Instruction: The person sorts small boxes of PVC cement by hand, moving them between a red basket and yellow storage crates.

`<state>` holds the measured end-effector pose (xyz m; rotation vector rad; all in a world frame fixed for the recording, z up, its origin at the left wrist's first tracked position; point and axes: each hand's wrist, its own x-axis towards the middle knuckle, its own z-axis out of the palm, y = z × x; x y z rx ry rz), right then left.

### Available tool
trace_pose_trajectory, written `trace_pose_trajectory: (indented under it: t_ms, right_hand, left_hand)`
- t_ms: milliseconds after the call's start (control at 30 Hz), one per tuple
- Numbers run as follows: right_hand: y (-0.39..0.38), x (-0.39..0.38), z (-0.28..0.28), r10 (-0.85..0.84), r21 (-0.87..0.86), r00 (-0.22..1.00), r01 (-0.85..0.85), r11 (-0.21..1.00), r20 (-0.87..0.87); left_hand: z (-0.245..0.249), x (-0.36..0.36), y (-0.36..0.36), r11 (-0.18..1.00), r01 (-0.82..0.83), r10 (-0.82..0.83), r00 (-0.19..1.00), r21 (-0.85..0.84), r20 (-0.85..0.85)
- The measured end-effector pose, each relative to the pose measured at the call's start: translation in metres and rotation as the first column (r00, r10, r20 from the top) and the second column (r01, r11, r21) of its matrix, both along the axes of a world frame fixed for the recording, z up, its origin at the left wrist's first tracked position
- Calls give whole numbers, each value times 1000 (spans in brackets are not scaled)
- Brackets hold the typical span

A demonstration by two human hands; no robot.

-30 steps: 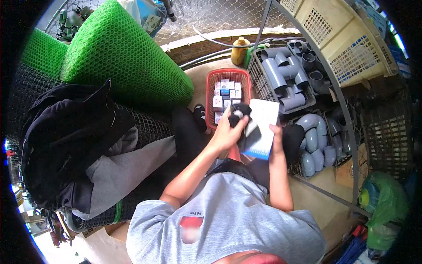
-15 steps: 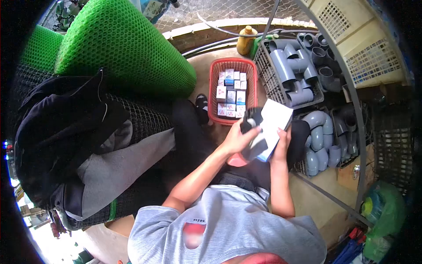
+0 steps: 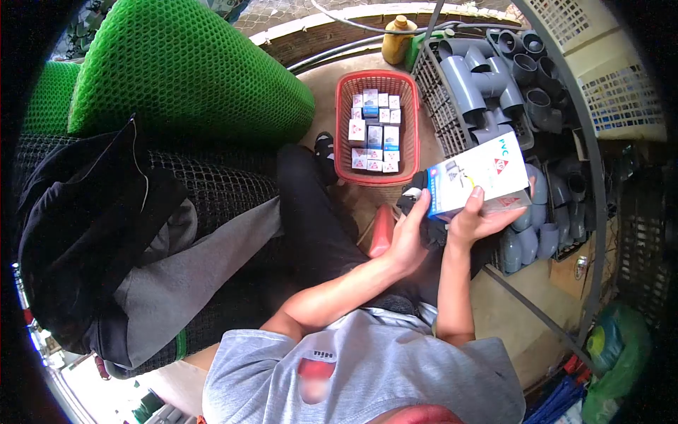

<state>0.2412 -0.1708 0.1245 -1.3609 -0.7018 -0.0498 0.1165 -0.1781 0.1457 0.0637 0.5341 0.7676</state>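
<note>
White PVC-printed box [image 3: 487, 173] is in the right hand [image 3: 480, 222] — thumb pressed on the face, fingers wrapped underneath, so that grip's clamped on it. Left hand [image 3: 409, 244] is right by the box's blue end; can't tell if it's closed on anything. Just left of that grip there's a pinkish-red thing [image 3: 382, 232]. Beyond both hands sits a red basket [image 3: 411, 131] with small boxes [image 3: 357, 130] inside — grey pipe fittings [image 3: 462, 85] beyond the right hand.
</note>
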Motion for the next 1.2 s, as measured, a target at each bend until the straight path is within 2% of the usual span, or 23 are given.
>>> trace_pose_trajectory:
  t_ms: [67,100,133,200,233,300,333,400,467,533,600,667,733,767,800,833,867,900,933,967,1000,1133,1200]
  right_hand:
    - [16,4,25,-20,56,972,7,998,233]
    - [22,8,30,-47,51,975,37,998,219]
    - [27,14,29,-57,52,980,47,998,192]
    - [29,17,25,22,81,993,-32,996,117]
    - [30,8,26,15,66,988,-25,997,152]
    - [27,-10,23,42,17,970,-47,999,241]
    - [28,-19,14,-20,31,946,11,999,323]
    - [28,-9,9,-20,-13,926,27,1000,378]
    - [43,1,19,-36,54,971,24,998,237]
    - [52,23,12,-83,67,966,68,995,247]
    - [61,37,8,-36,67,978,22,998,205]
    - [64,43,-15,67,12,988,-69,998,142]
    - [67,37,-47,187,-96,982,-189,977,-30]
    - [71,30,-66,274,-123,958,-282,952,-80]
    - [80,25,-82,360,-168,933,-353,920,11]
    - [86,19,-95,386,-310,922,-366,877,4]
    - [94,11,-104,426,-356,899,-432,829,-100]
    - [106,5,-117,407,-449,912,-341,826,57]
    - [116,-3,-120,448,-513,893,-370,775,32]
    - [126,-6,-137,438,-574,895,-405,712,-88]
    - [138,-8,-162,415,-623,887,-444,644,-204]
    - [189,-6,-245,430,-709,888,-408,575,-162]
    - [213,-11,-270,365,-785,915,-352,509,-174]
  left_hand:
    - [23,-7,-1,994,94,-100,988,-55,-117]
    - [5,-16,-6,976,216,-216,976,-15,-25]
    - [31,-12,-1,978,196,-202,977,-75,-70]
    - [5,-18,15,962,274,-274,956,11,108]
    - [13,-9,27,983,183,-183,982,5,56]
    - [-7,1,48,992,122,-118,990,-37,79]
    - [-4,5,55,995,85,-82,995,-52,57]
    - [-16,7,50,996,79,-74,990,-38,120]
    - [-13,-3,35,974,188,-196,979,-128,-57]
    - [4,-18,37,976,217,-214,956,-9,-199]
    - [21,-42,54,960,267,-253,955,82,-152]
    - [-18,-55,67,903,146,-43,967,404,-252]
    - [-45,-59,88,887,192,53,861,420,-505]
    - [-59,-64,95,906,222,27,819,360,-573]
    - [-69,-69,103,923,249,-6,772,294,-636]
    - [-71,-78,114,874,358,-32,717,328,-696]
    - [-92,-84,119,831,351,80,692,432,-717]
    - [-111,-94,124,863,346,57,659,369,-750]
    - [-125,-105,129,889,339,32,624,307,-781]
    - [-139,-114,133,863,353,119,552,361,-825]
    - [-155,-119,136,881,274,189,546,387,-816]
    - [-163,-120,149,927,289,50,538,240,-841]
    - [-178,-121,149,904,329,97,468,275,-878]
